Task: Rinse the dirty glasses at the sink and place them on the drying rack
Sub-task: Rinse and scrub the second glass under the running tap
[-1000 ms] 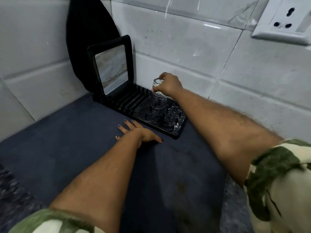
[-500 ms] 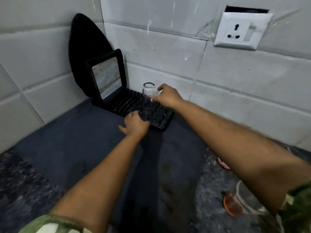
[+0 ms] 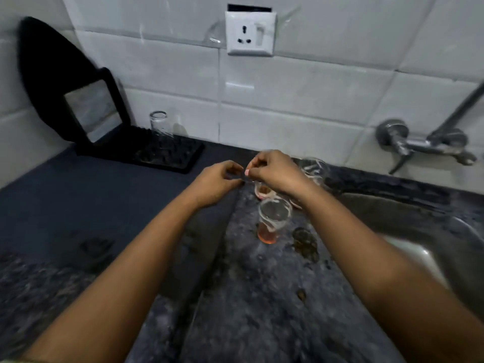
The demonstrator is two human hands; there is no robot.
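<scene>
No writing, label, brand or number could be read anywhere in the frame; the wall socket (image 3: pixel 251 34) at the upper middle bore no legible marking, and the glasses (image 3: pixel 274 221) showed none.

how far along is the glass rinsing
Early on. Done: one clean glass stands on the rack. In hand: nothing clearly; both hands, left and right, hover over the dirty glasses. Left: a glass with orange dregs and others behind it wait by the sink, unrinsed.
</scene>
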